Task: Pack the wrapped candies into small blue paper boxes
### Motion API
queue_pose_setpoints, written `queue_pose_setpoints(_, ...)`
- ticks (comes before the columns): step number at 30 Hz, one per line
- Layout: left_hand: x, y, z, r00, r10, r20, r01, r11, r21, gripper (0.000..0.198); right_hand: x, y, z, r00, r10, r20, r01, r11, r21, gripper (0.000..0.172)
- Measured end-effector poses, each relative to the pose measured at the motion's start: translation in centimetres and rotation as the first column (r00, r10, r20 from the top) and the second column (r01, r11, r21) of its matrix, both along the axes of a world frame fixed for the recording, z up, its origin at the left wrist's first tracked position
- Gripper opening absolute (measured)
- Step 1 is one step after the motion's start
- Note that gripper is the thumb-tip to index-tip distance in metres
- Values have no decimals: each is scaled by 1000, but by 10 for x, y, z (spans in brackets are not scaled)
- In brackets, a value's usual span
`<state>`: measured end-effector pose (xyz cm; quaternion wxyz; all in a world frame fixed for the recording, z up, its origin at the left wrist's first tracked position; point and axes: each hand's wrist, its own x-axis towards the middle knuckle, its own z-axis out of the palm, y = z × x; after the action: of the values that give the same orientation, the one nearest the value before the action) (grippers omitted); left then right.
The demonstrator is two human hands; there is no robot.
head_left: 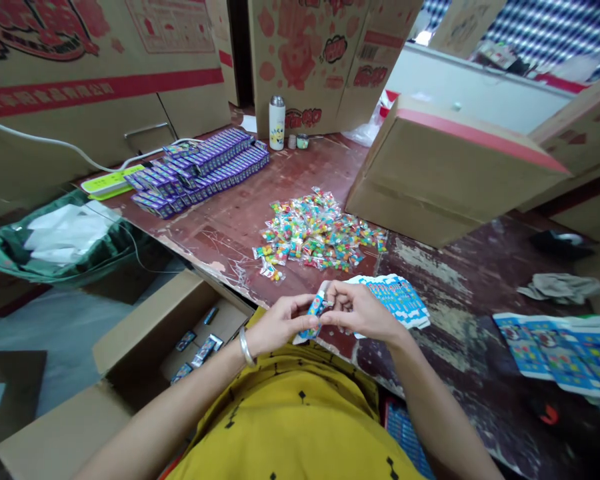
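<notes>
Both my hands meet over the near edge of the worn red table (240,220). My left hand (279,325), with a silver bangle at the wrist, is closed around a small blue printed box (315,311). My right hand (356,312) pinches the box's upper end, fingers curled. Just beyond my hands lies a fanned stack of flat blue box blanks (397,300). Farther back is a heap of small colourful candy packets (317,233).
Rows of purple filled boxes (200,170) lie at the table's far left beside a green power strip (111,182). A big carton (445,173) lies tilted at right. An open carton (180,333) with a few boxes stands on the floor at left. More blue sheets (560,353) lie right.
</notes>
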<state>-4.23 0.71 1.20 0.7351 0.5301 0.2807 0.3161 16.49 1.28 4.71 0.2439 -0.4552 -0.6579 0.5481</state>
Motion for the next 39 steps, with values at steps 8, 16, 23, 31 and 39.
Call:
queue_pose_setpoints(8, 14, -13, -3, 888, 460, -2, -460, 888, -25, 35, -30, -16, -33, 831, -470, -297, 517, 850, 100, 28)
queue_pose_setpoints(16, 9, -18, -7, 902, 428, -48, -419, 898, 135, 43, -46, -22, -49, 778, -534, -331, 623, 719, 307, 20)
queue_pose_setpoints(23, 2, -12, -7, 949, 313, 46, -314, 949, 16, 36, -41, -12, -42, 835, -418, -357, 525, 799, 292, 11)
queue_pose_setpoints(31, -2, -16, -9, 904, 428, -7, -426, 902, 66, 37, -43, -1, -27, 855, -356, -377, 391, 920, 17, 18)
queue_pose_setpoints(39, -14, -20, -6, 926, 351, -139, -309, 916, 257, 50, -35, 19, -30, 914, -339, -222, 327, 941, -90, 23)
